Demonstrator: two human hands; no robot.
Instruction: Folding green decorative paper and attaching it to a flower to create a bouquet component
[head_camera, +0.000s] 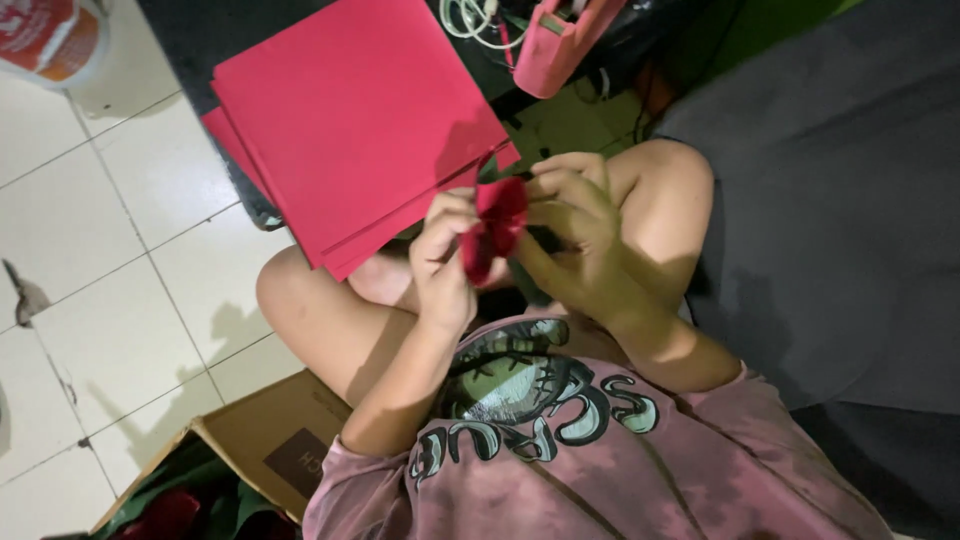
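Both hands are raised together above my crossed legs, holding a small crumpled red paper piece (492, 225) between them. My left hand (443, 262) pinches its lower left side. My right hand (572, 232) closes its fingers around the right side and top. Just beyond the hands, a stack of red paper sheets (350, 120) lies tilted, with its near corner almost touching the small piece.
A pink tape dispenser (555, 40) and white cables (468, 18) lie at the top. An open cardboard box (270, 440) holding green and red things sits at the lower left on the white tiled floor (90, 260). Grey fabric (840, 200) covers the right. A round container (50, 35) stands top left.
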